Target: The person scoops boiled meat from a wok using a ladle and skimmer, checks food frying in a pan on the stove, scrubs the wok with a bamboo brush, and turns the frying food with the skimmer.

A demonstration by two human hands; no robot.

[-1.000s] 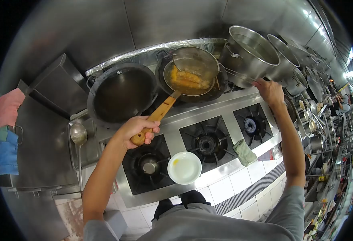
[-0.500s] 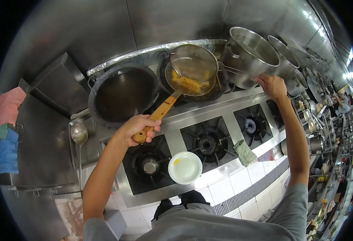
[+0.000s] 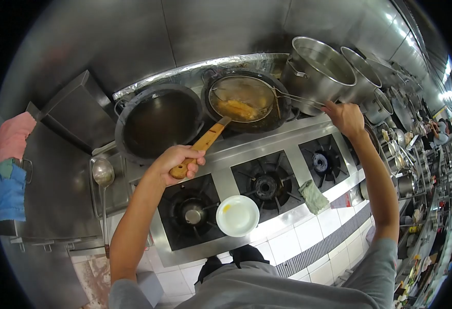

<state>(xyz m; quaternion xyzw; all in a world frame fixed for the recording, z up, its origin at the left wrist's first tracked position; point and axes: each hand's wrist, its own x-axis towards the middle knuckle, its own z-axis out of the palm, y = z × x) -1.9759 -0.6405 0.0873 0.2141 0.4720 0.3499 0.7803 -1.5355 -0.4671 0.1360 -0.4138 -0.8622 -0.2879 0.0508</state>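
My left hand [image 3: 177, 164] is closed around the wooden handle of a skimmer [image 3: 211, 137], whose round head lies over the right-hand wok [image 3: 281, 81]. Golden-brown fried food [image 3: 237, 109] shows in the skimmer's head. With its fingers closed, my right hand [image 3: 347, 118] grips the thin metal handle of a fine-mesh strainer [image 3: 297, 98]. That strainer's round mesh rests over the skimmer head and covers part of the food; whether it presses on the food I cannot tell. To the left stands a second wok [image 3: 159, 123] with dark liquid.
A white dish [image 3: 237, 216] with a yellow smear sits at the front of the stove. Nearby lies a folded green cloth [image 3: 313, 196]. A ladle [image 3: 103, 172] rests at left. Tall steel pots [image 3: 313, 80] stand behind my right hand. Pink and blue cloths [image 3: 9, 190] hang far left.
The fine-mesh strainer has come down from above the skimmer onto its head, over the food. My right hand has shifted slightly down and left; my left hand has barely moved.
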